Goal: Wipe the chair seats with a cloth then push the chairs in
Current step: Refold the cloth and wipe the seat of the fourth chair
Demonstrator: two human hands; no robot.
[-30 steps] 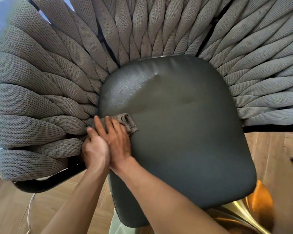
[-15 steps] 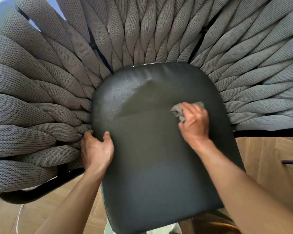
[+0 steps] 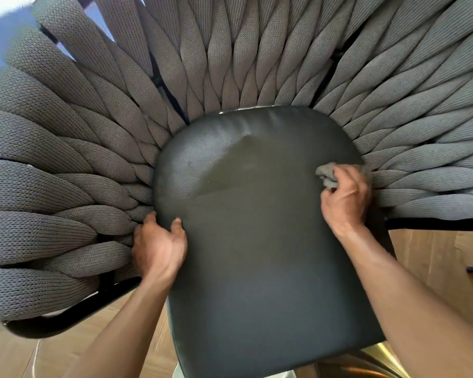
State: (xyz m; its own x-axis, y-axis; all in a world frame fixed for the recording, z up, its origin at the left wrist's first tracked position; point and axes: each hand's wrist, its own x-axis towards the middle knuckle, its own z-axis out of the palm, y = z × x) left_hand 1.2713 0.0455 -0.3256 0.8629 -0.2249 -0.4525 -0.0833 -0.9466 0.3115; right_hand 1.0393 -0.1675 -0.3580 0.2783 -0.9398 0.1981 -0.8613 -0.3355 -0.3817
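At the far left, a bit of pale blue wall or floor (image 3: 0, 47) shows past the chair, and it is too blurry to tell which. Next comes the chair's back, made of fat grey knitted cords (image 3: 52, 192) that fan out like petals all around the seat. A curved black metal frame (image 3: 66, 317) runs under the cords at the lower left. Below that frame lies a light brown wooden floor (image 3: 19, 356) with long boards.

The left hand (image 3: 159, 246) holds the left edge of the seat. Its thumb lies on top of the cushion, and its fingers curl down between the cushion and the cords, so the fingertips are hidden.

In the middle is the dark grey, smooth, leather-like seat cushion (image 3: 257, 268), square with round corners. It fills most of the view. Near the back of the cushion one patch looks duller than the shiny part beside it.

On the right side of the cushion, near its edge, the right hand (image 3: 344, 197) grips a small crumpled grey cloth (image 3: 328, 175). The fingers are curled around the cloth and press it down on the seat, just beside the cords.

Farther right, under the cords, more wooden floor (image 3: 443, 263) shows. At the bottom right, something shiny and gold (image 3: 380, 361) peeks out from under the seat.
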